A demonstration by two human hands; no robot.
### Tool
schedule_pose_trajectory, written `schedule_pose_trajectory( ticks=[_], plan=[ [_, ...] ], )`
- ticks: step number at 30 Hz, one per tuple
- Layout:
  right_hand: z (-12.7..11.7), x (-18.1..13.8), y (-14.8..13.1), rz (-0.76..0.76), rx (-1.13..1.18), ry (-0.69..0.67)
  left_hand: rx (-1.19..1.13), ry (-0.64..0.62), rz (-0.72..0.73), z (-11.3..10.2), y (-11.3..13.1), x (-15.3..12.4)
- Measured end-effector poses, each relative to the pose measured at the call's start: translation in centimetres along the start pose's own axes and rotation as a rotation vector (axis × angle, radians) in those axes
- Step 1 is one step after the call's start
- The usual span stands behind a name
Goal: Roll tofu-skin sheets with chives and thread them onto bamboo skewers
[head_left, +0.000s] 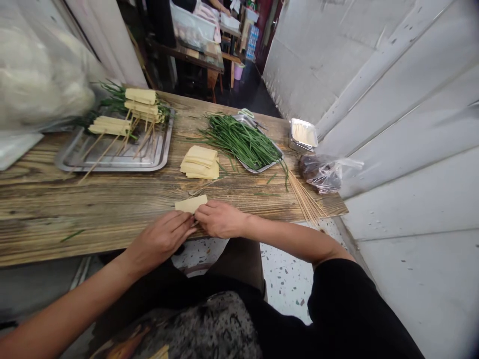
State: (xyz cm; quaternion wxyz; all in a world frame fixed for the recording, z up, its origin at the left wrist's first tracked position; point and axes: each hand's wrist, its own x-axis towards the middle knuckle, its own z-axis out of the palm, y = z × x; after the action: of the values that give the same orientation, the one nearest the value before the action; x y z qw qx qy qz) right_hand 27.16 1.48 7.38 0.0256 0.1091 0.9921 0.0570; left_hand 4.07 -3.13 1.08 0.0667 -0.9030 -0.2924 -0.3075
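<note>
A pale yellow tofu sheet (191, 203) lies near the front edge of the wooden table. My left hand (168, 233) and my right hand (219, 219) meet at its near edge, fingers closed and pinching it. What lies under the fingertips is hidden. Beyond them is a stack of tofu sheets (200, 162). Green chives (241, 139) are heaped over a small metal tray to the right of the stack. On a larger metal tray (149, 163) at the left rest skewered tofu rolls (109, 125) with greens in them.
Bare wooden skewers (301, 197) stick out past the table's right front edge. Behind them are a plastic bag with dark contents (322, 172) and a foil container (303, 134). Green-handled scissors (247, 113) lie behind the chives. A large bag (41, 75) fills the left; a wall (404, 124) bounds the right.
</note>
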Motion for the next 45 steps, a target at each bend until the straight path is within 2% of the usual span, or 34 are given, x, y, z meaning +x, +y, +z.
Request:
schedule_pose_trajectory(
  ticks=[9, 15, 19, 22, 25, 31, 34, 39, 45],
  plan=[
    [0.8, -0.1, 0.7, 0.153, 0.108, 0.066, -0.152, -0.033, -0.153, -1.3, -0.2, 1.6],
    [1.3, -0.4, -1.0, 0.340, 0.227, 0.145, -0.279, 0.006, -0.274, -1.5, -0.8, 1.2],
    [2.6, -0.2, -2.5, 0.488, 0.463, 0.263, -0.353, -0.016, -0.330, -2.0, -1.0, 0.7],
    [3.2, -0.1, -3.2, 0.567, 0.622, 0.396, -0.370, -0.085, -0.379, -2.4, -1.3, 1.0],
    [3.2, 0.0, -3.3, 0.623, 0.721, 0.463, -0.430, -0.155, -0.408, -2.7, -1.6, 1.6],
    [2.7, -0.1, -3.2, 0.681, 0.823, 0.457, -0.545, -0.145, -0.518, -2.8, -1.6, 2.3],
    [2.5, -0.1, -3.6, 0.665, 0.795, 0.445, -0.561, -0.157, -0.556, -2.4, -1.9, 2.1],
    [2.6, 0.1, -4.2, 0.738, 0.723, 0.462, -0.567, -0.170, -0.630, -2.3, -2.4, 1.7],
    [2.2, 0.5, -4.9, 0.786, 0.690, 0.419, -0.508, -0.101, -0.544, -2.4, -1.3, 1.7]
  ],
)
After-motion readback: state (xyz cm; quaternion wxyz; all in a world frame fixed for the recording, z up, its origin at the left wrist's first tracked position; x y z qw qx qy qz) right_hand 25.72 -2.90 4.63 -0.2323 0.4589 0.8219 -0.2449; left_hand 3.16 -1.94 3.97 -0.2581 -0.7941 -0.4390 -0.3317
